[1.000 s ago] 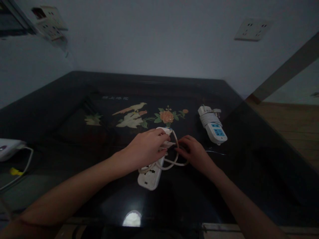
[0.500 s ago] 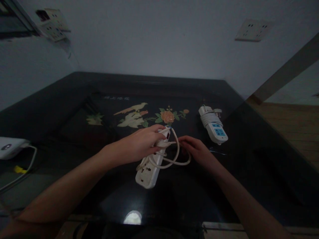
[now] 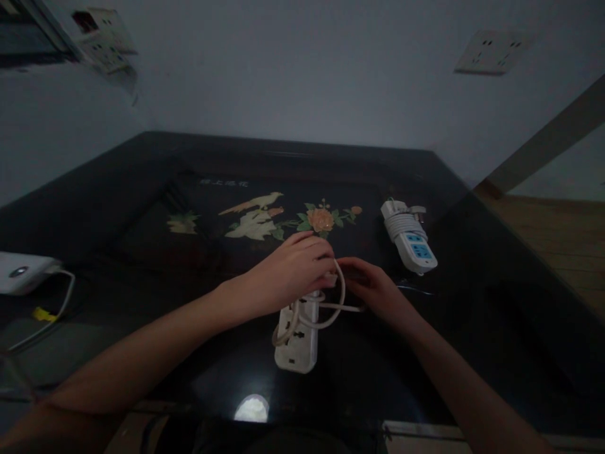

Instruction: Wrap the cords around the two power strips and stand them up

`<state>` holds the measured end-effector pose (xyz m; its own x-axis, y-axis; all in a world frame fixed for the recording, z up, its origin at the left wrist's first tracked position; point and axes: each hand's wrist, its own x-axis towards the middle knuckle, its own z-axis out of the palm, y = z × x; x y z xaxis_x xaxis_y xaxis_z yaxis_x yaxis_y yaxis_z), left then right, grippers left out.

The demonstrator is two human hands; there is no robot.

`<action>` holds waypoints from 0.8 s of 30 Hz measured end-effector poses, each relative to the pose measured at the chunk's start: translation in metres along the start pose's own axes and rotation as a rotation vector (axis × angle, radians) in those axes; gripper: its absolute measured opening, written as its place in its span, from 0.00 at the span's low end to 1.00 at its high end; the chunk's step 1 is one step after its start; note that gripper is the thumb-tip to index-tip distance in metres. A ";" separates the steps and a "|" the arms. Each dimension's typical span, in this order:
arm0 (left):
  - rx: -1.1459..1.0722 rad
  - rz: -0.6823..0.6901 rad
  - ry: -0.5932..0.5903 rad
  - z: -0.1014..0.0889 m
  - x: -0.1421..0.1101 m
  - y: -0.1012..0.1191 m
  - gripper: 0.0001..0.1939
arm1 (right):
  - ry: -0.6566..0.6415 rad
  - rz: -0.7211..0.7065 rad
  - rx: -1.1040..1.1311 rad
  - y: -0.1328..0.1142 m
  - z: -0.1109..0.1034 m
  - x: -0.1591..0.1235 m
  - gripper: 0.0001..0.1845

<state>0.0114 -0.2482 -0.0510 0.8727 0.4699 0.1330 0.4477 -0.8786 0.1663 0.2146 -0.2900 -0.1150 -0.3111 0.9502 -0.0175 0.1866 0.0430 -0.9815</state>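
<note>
A smooth, pale wall rises behind a dark, glossy table, decorated with a cream bird and an orange flower. Over its nearer part, the left hand arches with curled fingers closed on a small pale plug piece, while the right hand is bent narrowly beside the loops; whether it pinches anything I cannot tell. The long, rounded white power strip lies on the table, partly beneath the left hand, its hard face pierced by sockets. Well apart, on the right, a wrapped power strip with blue socket panels has its grey-white cord in snug, even turns. By comparison, the nearer strip looks only partway arranged: its soft, round cord lies in wide, loose loops, no tight turns visible
</note>
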 end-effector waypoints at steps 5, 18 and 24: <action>-0.054 -0.061 -0.029 0.001 0.004 0.003 0.10 | 0.018 0.019 0.011 -0.003 0.007 -0.001 0.16; -0.153 0.020 0.064 0.010 0.003 -0.009 0.22 | -0.007 0.014 0.035 0.001 0.004 0.001 0.14; -0.216 0.075 -0.052 0.006 0.006 -0.017 0.26 | 0.007 -0.021 -0.109 -0.006 0.001 -0.001 0.15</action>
<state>0.0101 -0.2307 -0.0589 0.9131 0.3944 0.1034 0.3343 -0.8694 0.3638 0.2132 -0.2912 -0.1094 -0.3093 0.9510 0.0045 0.2802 0.0956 -0.9552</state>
